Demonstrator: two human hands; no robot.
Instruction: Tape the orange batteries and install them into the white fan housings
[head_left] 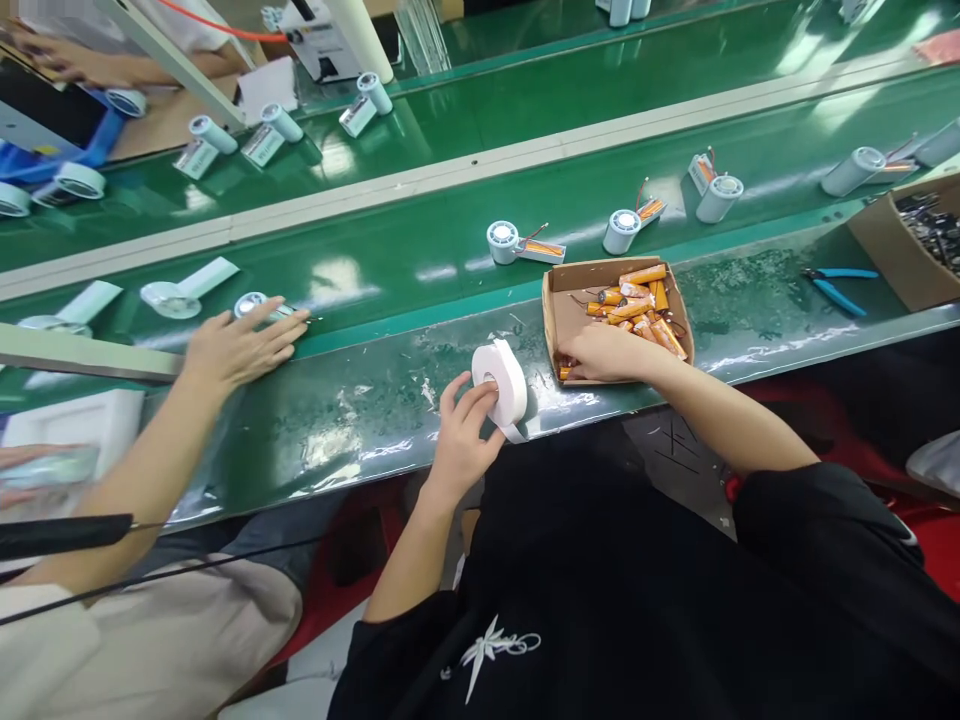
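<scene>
White tape roll (499, 383) and orange cylinders (630, 305) are what the two hands are on, as the head view shows. The roll is round and thick, standing on its edge at the near side of the green worktop (375, 410), with a short loose strip trailing from its lower right side. The cylinders lie jumbled in a shallow, open cardboard box (550, 320) just right of the roll; some have pale printed labels, and thin dark wires show among them.

Beyond the box runs a green belt (420, 215) carrying light-blue round-headed units (502, 241), several with open handles that show orange inside. Blue-handled pliers (847, 285) lie to the right, near a second cardboard box (892, 250) full of small dark parts. At left, a co-worker's hand (244, 345) reaches across to one of the units on the belt.

The person's left hand (469, 430) is closed around the near side of the roll, fingers bent over its face by the core. The right hand (607, 352) reaches down into the box, palm down, covering its near left part; its fingertips are by a cylinder there, but whether they grip it I cannot tell.
</scene>
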